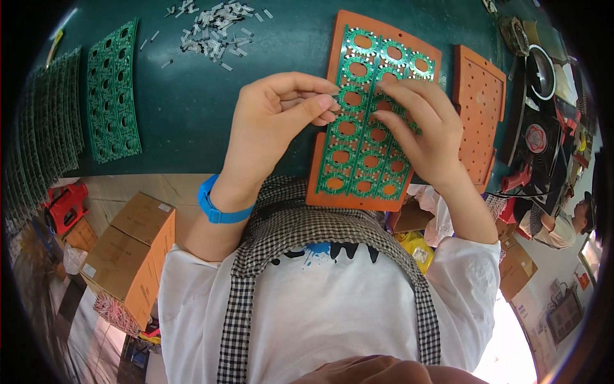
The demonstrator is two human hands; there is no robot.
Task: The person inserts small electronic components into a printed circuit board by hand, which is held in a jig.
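A green circuit board panel (348, 142) with rows of round cut-outs lies on an orange fixture plate (322, 168) at the table's front edge. My left hand (281, 115) is pinched at the panel's left edge; whatever sits between thumb and forefinger is too small to make out. Over the panel's right half, my right hand (428, 121) curves with thumb and forefinger apart and nothing visible between them. Small white components dot the panel's far rows. Beyond my left hand lies a loose pile of small clear parts with thin leads (216, 29).
Another green panel (114, 89) lies to the left, beside a row of stacked panels (48, 128). A second orange plate (478, 105) with holes is at right, near a black fan-like device (537, 137). Cardboard boxes (131, 237) stand below the dark green table (185, 115).
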